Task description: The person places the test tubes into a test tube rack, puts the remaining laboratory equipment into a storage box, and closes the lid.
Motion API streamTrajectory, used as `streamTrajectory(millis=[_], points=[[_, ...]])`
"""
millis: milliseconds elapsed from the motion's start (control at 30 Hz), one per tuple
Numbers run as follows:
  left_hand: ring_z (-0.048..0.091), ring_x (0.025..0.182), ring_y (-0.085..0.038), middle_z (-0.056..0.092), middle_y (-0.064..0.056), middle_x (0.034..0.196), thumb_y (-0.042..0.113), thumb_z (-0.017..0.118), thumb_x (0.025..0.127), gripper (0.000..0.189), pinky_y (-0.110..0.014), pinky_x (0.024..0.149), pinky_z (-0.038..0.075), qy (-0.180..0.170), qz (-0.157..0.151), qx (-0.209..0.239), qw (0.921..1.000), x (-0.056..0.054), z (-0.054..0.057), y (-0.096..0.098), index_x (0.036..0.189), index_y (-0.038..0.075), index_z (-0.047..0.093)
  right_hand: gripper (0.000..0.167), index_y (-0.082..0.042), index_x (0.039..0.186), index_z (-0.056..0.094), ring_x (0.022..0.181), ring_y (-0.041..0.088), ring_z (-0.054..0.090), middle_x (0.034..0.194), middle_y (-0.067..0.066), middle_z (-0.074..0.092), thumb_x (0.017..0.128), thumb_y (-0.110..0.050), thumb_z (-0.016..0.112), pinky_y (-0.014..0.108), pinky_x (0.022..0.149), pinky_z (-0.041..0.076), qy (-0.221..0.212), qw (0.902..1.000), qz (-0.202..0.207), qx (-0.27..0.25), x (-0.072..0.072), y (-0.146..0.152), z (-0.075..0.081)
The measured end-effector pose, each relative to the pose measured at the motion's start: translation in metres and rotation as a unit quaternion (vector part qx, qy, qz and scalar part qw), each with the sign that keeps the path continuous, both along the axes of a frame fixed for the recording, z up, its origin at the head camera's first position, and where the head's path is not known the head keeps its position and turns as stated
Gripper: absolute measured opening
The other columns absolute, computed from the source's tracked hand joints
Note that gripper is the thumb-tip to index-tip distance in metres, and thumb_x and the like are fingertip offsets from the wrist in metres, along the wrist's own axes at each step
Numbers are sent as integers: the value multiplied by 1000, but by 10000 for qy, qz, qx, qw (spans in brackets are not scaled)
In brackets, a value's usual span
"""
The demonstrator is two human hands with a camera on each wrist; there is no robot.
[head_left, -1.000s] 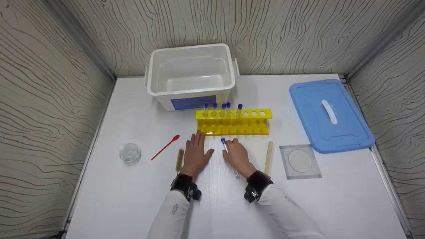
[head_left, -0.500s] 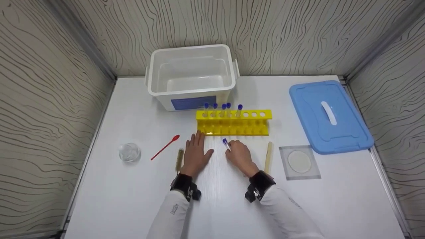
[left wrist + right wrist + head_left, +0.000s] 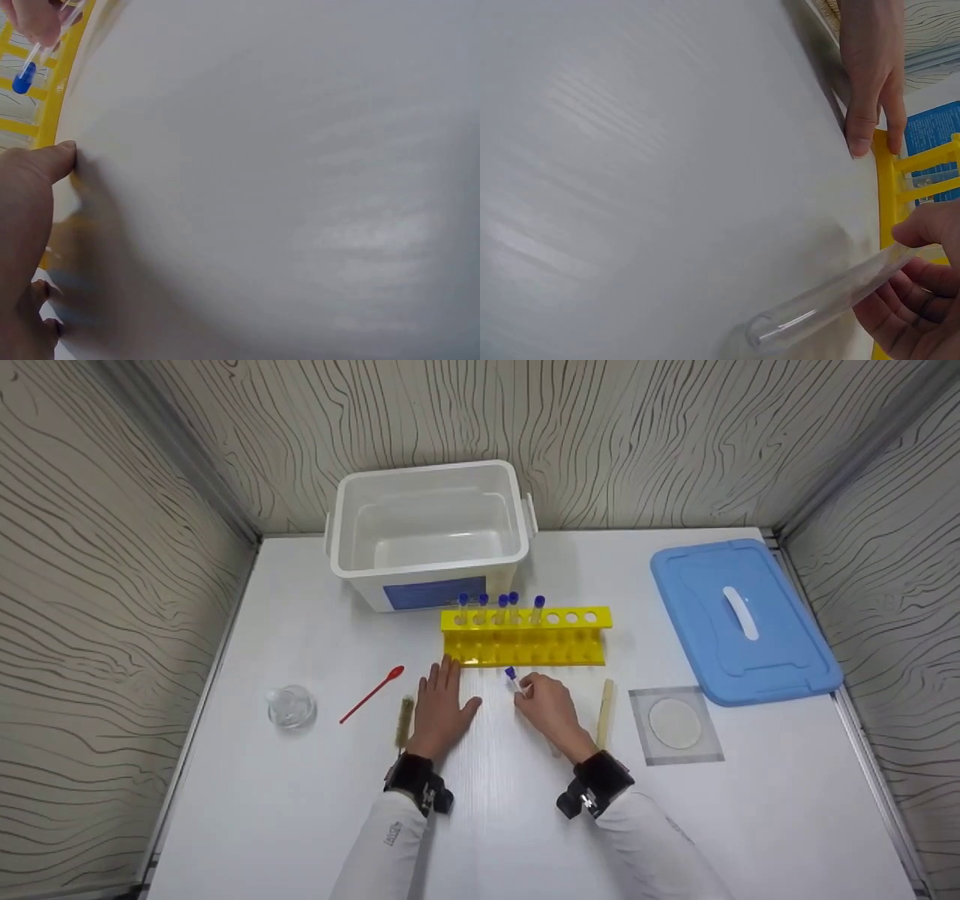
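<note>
My right hand (image 3: 551,709) pinches a clear test tube (image 3: 832,304) with a blue cap (image 3: 511,672) between thumb and fingers. In the right wrist view the tube's rounded end points down and left, low over the white table. The capped end leans toward a yellow test tube rack (image 3: 525,646), where several blue-capped tubes stand in the left holes. My left hand (image 3: 442,712) lies flat on the table, fingers straight and thumb spread, fingertips at the rack's front left corner. A test tube brush (image 3: 404,722) lies beside it, partly hidden by the wrist.
A white bin (image 3: 435,562) stands behind the rack. To the left are a red spoon (image 3: 373,694) and a small glass vessel (image 3: 291,706). A wooden strip (image 3: 605,714), a gauze pad with a round centre (image 3: 675,724) and a blue lid (image 3: 742,622) lie on the right.
My right hand has picked the test tube up from the table and shifted slightly right with it, the capped end tilting upward. The left hand has stayed in place.
</note>
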State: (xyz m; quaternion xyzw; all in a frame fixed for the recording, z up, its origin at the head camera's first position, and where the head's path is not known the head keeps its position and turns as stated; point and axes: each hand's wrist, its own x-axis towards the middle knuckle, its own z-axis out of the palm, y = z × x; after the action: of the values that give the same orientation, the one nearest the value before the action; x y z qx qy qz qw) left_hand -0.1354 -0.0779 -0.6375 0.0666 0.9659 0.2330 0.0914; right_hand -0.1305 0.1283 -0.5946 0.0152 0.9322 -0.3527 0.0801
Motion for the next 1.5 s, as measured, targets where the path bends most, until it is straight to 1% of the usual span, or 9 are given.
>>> streamTrajectory(millis=[133, 367, 533, 833, 933, 1133, 1233, 1333, 1500], points=[[21, 163, -40, 18, -16, 177, 48, 59, 104, 84, -59, 133, 21, 22, 1, 16, 10000, 0, 1, 0, 167, 5, 24, 25, -1, 115, 74, 72, 18, 58, 88, 10, 72, 96, -16, 73, 27, 65, 50, 72, 9992, -212, -340, 1, 2, 7], [21, 163, -41, 18, -17, 177, 47, 59, 104, 83, -59, 133, 20, 71, -59, 97, 9999, 1, 2, -1, 167, 4, 24, 29, -1, 119, 73, 81, 21, 66, 93, 11, 75, 96, -18, 74, 29, 72, 56, 346, 9947, -532, -805, 2, 8, 19], [19, 163, -41, 16, -18, 177, 47, 58, 104, 84, -60, 133, 19, 64, -119, 173, 9998, 0, -1, -3, 167, 4, 23, 30, -3, 123, 72, 88, 22, 69, 99, 12, 75, 97, -20, 72, 29, 75, 59, 446, 9910, -723, -1032, 0, 16, 33], [20, 163, -41, 18, -17, 177, 47, 57, 104, 83, -59, 133, 19, 82, -89, 124, 9999, 1, -1, -3, 167, 4, 24, 33, 0, 126, 70, 97, 29, 72, 109, 17, 76, 98, -17, 71, 38, 86, 63, 909, 9791, -1095, -1456, -8, 31, 55], [19, 164, -40, 17, -17, 177, 49, 57, 104, 84, -59, 134, 19, 37, -67, 98, 9999, 0, -2, -2, 167, 5, 23, 34, 1, 128, 69, 99, 29, 72, 112, 18, 74, 98, -16, 71, 35, 87, 63, 1012, 9751, -1154, -1603, -12, 35, 61], [18, 164, -40, 16, -16, 177, 49, 56, 105, 83, -59, 134, 18, -6, -68, 99, 9999, 0, -1, -2, 167, 5, 22, 35, 1, 132, 66, 106, 29, 69, 118, 19, 71, 101, -16, 68, 15, 86, 56, 1198, 9669, -1179, -1918, -17, 39, 76], [18, 164, -40, 16, -16, 177, 49, 56, 105, 83, -59, 134, 19, 6, -82, 85, 9999, 0, -1, -2, 167, 5, 23, 36, 0, 133, 65, 108, 28, 68, 120, 18, 70, 102, -17, 67, 10, 86, 53, 1289, 9632, -1132, -2067, -20, 41, 84], [18, 164, -40, 16, -16, 177, 49, 56, 105, 84, -59, 133, 19, -15, -88, 51, 9999, 0, -1, -2, 167, 4, 23, 37, 1, 135, 64, 110, 28, 67, 121, 19, 69, 102, -17, 67, 10, 89, 53, 1391, 9598, -1112, -2170, -23, 43, 90], [19, 164, -40, 17, -16, 177, 50, 55, 105, 84, -59, 133, 19, -16, -92, 9, 10000, 0, 0, -2, 167, 4, 23, 36, 1, 134, 64, 114, 28, 66, 123, 19, 68, 102, -15, 67, 19, 95, 55, 1594, 9543, -1081, -2287, -30, 47, 97]])
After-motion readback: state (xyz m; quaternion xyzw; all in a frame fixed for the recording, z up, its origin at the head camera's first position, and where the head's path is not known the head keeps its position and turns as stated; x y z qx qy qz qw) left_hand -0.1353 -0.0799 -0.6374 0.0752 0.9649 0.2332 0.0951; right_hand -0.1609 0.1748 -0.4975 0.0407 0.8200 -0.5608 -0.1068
